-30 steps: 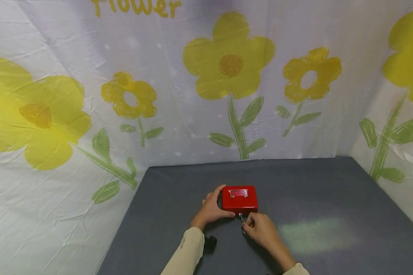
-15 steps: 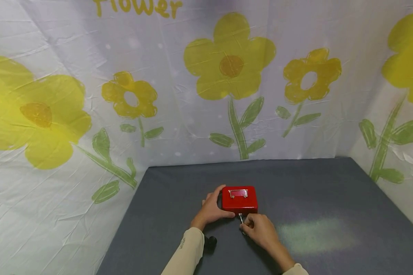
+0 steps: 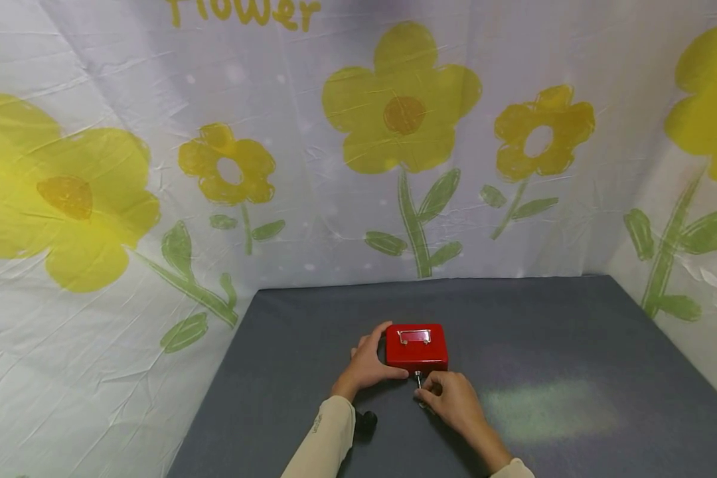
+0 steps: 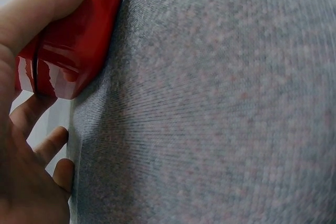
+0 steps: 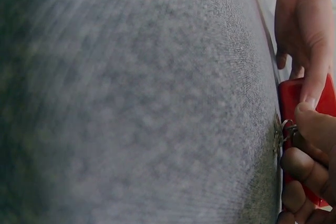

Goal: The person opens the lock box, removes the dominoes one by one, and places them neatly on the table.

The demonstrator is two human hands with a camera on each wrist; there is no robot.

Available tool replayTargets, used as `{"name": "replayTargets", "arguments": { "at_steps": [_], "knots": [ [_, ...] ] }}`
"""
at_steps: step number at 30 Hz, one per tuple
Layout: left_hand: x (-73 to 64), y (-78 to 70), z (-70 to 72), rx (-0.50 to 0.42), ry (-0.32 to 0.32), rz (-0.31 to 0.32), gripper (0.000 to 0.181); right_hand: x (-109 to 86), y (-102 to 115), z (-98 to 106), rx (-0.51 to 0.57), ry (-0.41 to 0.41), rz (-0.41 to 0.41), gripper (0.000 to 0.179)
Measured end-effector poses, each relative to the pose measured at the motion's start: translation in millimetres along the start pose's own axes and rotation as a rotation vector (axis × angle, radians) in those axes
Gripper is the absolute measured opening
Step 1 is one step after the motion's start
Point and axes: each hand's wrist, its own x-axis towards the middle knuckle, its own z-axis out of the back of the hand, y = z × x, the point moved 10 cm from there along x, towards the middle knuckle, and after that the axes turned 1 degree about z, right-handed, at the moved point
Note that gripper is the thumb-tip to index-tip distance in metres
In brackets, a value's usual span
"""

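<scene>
Pinching a key (image 3: 419, 383) at this red box (image 3: 416, 352), right hand (image 3: 452, 398) curled up tight, my left hand (image 3: 367, 365) gripping one end.

Smooth, glossy red box (image 3: 398, 356) with shiny metal handle (image 3: 415, 331); metal keys (image 5: 277, 137); matt, woven-cloth grey tabletop (image 3: 514, 318); beyond its far edge, creased cloth backdrop (image 3: 311, 226).

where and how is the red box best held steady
Probably at its left end, coming from the left: thumb on the front face, fingers toward the back corner, as the left hand does. The red box sits flat, its front and back roughly parallel, and the right hand holds the key at the front.
</scene>
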Motion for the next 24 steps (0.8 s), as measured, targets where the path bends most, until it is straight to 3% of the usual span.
{"name": "replayTargets", "arguments": {
  "at_steps": [24],
  "knots": [
    [-0.4,0.1,-0.4,-0.032,0.009,-0.014,0.106,-0.6,0.8,-0.7,-0.044,-0.041,-0.021,0.015]
  ]
}}
